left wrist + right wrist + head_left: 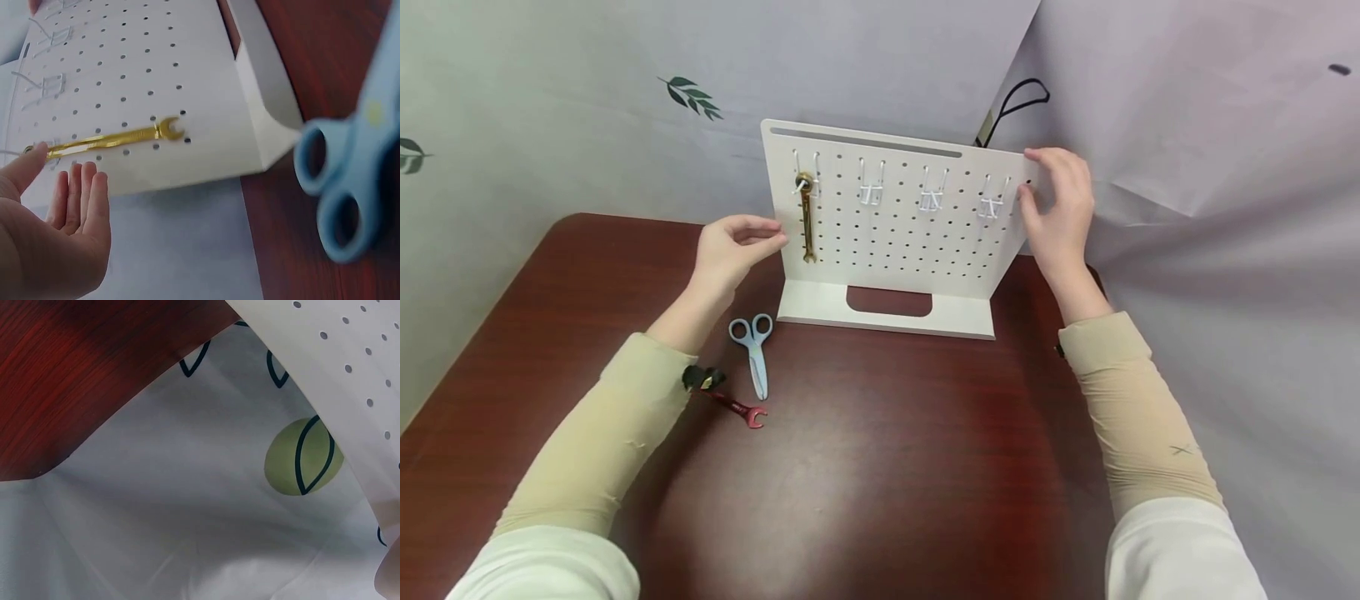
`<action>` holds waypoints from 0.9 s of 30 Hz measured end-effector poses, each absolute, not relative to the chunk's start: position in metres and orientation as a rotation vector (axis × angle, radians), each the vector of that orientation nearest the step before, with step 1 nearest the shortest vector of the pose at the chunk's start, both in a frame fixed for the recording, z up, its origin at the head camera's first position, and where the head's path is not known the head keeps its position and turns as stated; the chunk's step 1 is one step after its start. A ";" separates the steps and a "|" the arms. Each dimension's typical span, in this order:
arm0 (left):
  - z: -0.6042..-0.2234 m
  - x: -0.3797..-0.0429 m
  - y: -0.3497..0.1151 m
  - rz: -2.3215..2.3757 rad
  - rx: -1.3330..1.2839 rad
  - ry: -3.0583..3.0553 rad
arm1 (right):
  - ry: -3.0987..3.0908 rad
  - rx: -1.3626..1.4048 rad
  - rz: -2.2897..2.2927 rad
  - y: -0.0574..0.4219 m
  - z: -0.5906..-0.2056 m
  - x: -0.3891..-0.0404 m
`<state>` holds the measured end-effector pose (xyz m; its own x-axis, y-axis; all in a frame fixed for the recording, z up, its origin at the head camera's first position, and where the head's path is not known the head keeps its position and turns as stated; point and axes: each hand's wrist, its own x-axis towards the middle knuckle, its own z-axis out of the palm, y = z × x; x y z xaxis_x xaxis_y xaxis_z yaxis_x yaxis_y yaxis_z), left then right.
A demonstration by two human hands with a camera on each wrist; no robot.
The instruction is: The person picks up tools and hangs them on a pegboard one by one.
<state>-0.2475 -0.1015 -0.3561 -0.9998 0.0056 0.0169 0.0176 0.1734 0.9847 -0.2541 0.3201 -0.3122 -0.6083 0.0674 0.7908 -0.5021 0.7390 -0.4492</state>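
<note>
A white pegboard stands upright on its base at the back of the table. From the leftmost hook hangs a golden wrench with its open end down. My right hand grips the board's upper right corner, thumb on the front and fingers at the top edge. Beside the left edge is my left hand, fingers fairly straight and fingertips right at the board. In the left wrist view that hand's thumb overlaps the ring end of the wrench, with nothing in its palm.
Light blue scissors lie on the dark red table, left of the base. A red wrench is nearer me, partly hidden by my left wrist. Several white hooks run across the board. A black loop shows behind it.
</note>
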 end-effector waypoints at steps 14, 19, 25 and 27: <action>-0.363 -0.201 -0.166 -1.708 -0.129 -2.654 | -2.077 0.335 0.834 0.319 -0.312 -0.255; -0.369 -0.192 -0.188 -1.545 -0.148 -2.707 | -2.084 0.323 0.833 0.320 -0.312 -0.254; -0.379 -0.181 -0.214 -1.462 -0.125 -2.767 | -2.085 0.326 0.834 0.319 -0.312 -0.254; -0.385 -0.179 -0.221 -1.454 -0.119 -2.778 | -2.084 0.324 0.836 0.319 -0.312 -0.254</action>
